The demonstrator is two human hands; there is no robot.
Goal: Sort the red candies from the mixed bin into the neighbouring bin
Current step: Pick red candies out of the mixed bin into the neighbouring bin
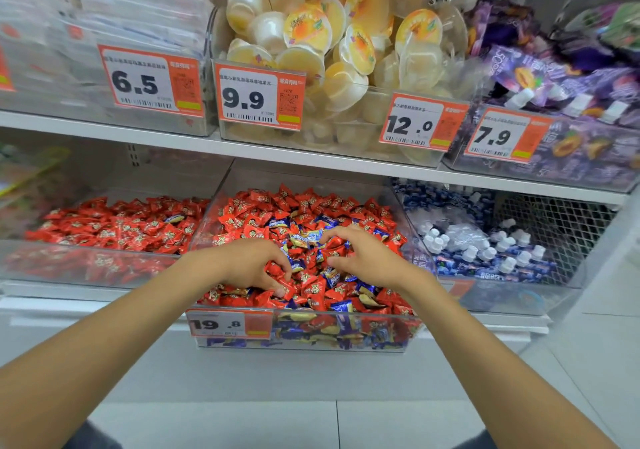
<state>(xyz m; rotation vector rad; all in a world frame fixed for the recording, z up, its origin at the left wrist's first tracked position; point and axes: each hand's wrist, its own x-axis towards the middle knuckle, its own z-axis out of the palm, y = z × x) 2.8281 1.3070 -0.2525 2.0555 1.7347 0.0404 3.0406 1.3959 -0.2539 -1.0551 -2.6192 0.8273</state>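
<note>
Digging into the mixed bin (207, 220) with both hands: the left hand (256, 265) has its fingers and thumb curled round a clump of red candies (275, 273). The right hand (363, 258) is clawed over the pile just beside it, can't tell if it's got any. The neighbouring bin (86, 265) sits just left, full of red.

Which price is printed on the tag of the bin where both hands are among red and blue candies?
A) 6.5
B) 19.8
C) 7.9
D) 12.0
B: the tag on the front of the mixed bin, just below the left hand and the right hand, reads 19.8.
</note>
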